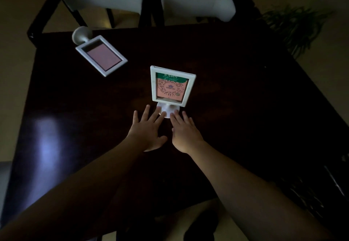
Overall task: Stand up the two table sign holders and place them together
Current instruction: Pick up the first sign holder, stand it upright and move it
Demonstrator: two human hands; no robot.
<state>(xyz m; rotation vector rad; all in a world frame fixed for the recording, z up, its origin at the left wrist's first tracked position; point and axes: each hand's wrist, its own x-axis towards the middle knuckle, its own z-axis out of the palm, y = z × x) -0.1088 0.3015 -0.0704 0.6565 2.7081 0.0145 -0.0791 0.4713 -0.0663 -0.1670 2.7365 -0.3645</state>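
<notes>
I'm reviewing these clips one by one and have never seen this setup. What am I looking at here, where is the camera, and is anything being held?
There is no machine: a person wears a wide-angle camera on the head, looking down at their own bare arms over a dark glossy wooden table. One white-framed table sign holder with a green and pink QR card stands upright on its round base. The left hand and right hand lie open and flat, fingertips at that base, gripping nothing. A second white-framed sign holder with a plain pink insert lies flat at the far left. Two white-cushioned chairs stand behind the table.
</notes>
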